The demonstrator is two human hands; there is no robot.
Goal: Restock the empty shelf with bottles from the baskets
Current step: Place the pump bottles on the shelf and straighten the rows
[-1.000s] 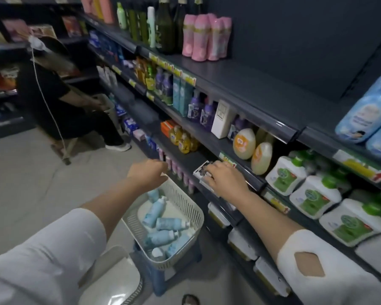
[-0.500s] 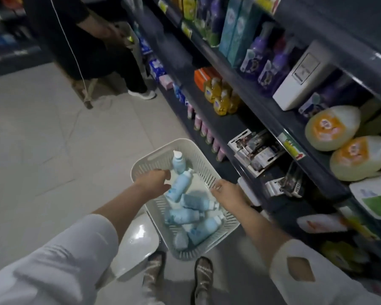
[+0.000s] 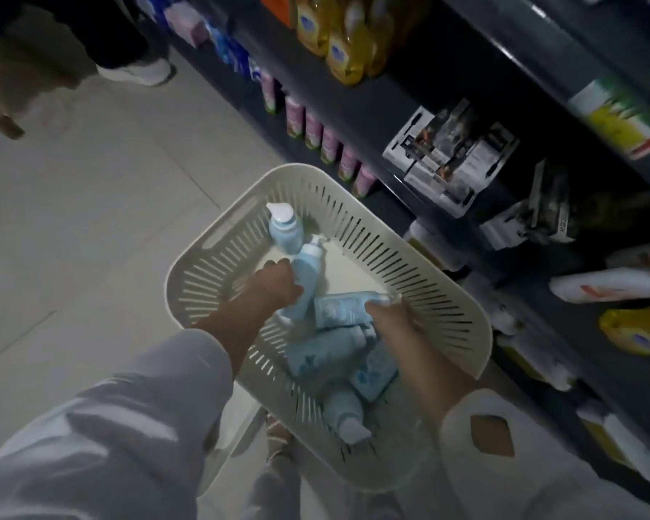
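Observation:
A white slatted basket (image 3: 447, 294) sits below me in front of the shelves, with several light blue bottles in it. My left hand (image 3: 274, 285) is inside the basket and grips one blue bottle (image 3: 306, 268) that lies pointing away from me. My right hand (image 3: 391, 313) is curled round another blue bottle (image 3: 338, 309) lying across the pile. More blue bottles (image 3: 323, 354) lie under both hands, and one (image 3: 284, 230) lies at the basket's far end.
Dark shelving (image 3: 391, 103) runs along the right, holding yellow bottles (image 3: 338, 50), pink tubes (image 3: 312, 129), carded packs (image 3: 451, 155) and white pouches (image 3: 612, 283). Another person's white shoe (image 3: 136, 71) stands on the tiled floor (image 3: 91, 200) at upper left. My own feet show under the basket.
My view has tipped down from the shelf to the basket. Both hands came down from shelf height into the basket, and each has closed on a blue bottle.

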